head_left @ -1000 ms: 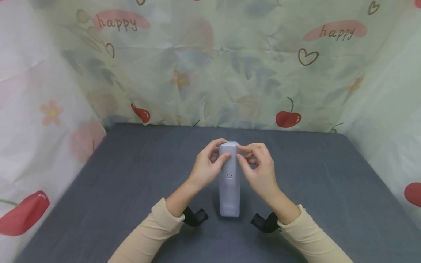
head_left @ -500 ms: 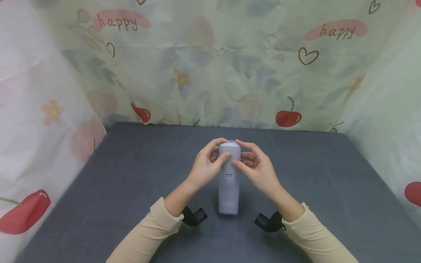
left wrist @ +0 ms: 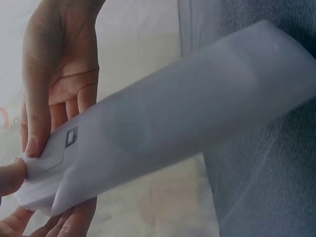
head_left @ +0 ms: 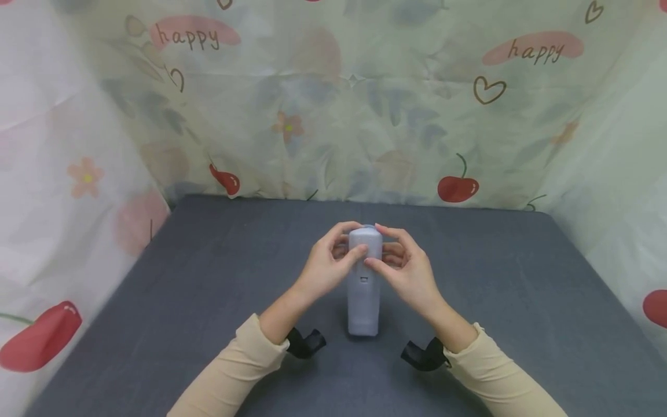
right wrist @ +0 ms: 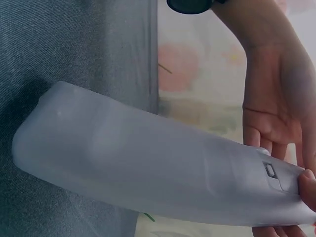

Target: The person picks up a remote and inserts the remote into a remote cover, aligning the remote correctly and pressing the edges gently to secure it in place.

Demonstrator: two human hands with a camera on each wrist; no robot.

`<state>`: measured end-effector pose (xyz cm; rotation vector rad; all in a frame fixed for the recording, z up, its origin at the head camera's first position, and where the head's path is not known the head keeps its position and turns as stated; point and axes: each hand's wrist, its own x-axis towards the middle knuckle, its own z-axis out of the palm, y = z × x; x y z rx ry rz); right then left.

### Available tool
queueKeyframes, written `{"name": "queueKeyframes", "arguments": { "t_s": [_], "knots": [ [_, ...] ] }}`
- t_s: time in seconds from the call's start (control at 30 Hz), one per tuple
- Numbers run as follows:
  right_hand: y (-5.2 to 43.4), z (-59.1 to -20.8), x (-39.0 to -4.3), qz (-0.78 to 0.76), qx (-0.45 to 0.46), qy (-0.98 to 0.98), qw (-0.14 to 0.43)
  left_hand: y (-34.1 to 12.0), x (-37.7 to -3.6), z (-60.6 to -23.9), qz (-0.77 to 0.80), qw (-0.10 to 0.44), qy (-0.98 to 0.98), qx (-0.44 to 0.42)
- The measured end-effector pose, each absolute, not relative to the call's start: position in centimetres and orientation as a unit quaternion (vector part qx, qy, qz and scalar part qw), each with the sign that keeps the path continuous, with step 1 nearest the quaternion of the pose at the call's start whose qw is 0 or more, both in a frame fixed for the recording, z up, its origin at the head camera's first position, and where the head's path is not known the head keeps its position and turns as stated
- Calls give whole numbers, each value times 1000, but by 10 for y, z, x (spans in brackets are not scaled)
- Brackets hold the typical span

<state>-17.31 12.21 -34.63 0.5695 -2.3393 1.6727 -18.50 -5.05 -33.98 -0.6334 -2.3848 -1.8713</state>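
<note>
A long pale grey-lavender plastic device (head_left: pixel 363 307) stands steeply between my two hands, its narrower end at the top. Its kind cannot be told. A small slot-like catch (left wrist: pixel 71 137) sits on the side facing me. My left hand (head_left: pixel 325 262) grips the upper end from the left, thumb on the front face and index finger near the top. From the right, my right hand (head_left: pixel 411 271) pinches it too, thumb on the front just below the left thumb. The other fingers go behind and are partly hidden. Whether the wide lower end touches the table cannot be told.
A dark grey cloth-covered table (head_left: pixel 229 301) lies under the hands. Patterned curtain (head_left: pixel 354 139) surrounds it at the back and both sides. Black wrist mounts (head_left: pixel 307 343) jut inward below the rolled sleeves.
The right thumb and fingers have moved from the device's right edge to its front and top. The device's lower end has shifted slightly away from me. The left hand keeps its hold.
</note>
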Motion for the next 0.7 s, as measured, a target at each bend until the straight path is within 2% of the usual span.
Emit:
{"name": "queueKeyframes", "arguments": {
  "t_s": [0.17,0.4,0.7],
  "knots": [
    [126,-349,-175,567,195,-794,104,-57,-186,-340,-560,27,-803,-204],
    [133,-349,-178,573,169,-796,100,-67,-190,-342,-556,85,-805,-186],
    [136,-349,-177,566,172,-802,82,-67,-190,-347,-563,15,-807,-176]
  ]
}}
